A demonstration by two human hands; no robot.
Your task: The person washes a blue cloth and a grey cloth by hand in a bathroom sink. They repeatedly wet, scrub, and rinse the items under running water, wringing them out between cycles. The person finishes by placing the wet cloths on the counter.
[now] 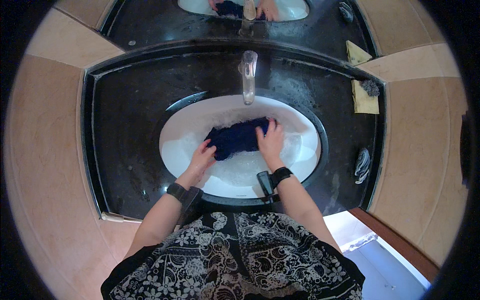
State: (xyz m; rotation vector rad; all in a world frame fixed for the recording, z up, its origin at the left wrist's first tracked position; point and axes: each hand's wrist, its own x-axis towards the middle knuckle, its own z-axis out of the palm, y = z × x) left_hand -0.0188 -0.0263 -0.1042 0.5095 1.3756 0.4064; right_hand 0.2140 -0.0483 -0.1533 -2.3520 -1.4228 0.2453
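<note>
A dark navy cloth (238, 138) lies spread in sudsy water inside the white oval sink basin (221, 190). My left hand (203, 155) grips the cloth at its lower left corner, thumb and fingers pinched on the edge. At the cloth's right end, my right hand (270, 142) holds it with fingers bent over the top edge. Part of the cloth beneath the right fingers is hidden. Each wrist wears a black strap with a small device.
A chrome faucet (249, 78) reaches over the basin's back rim. On the dark stone countertop (127, 142), a yellow sponge cloth (364, 103) bears a grey scrubber (370, 88) at right. Nearer sits a crumpled striped cloth (362, 165). A mirror (165, 26) stands behind the counter.
</note>
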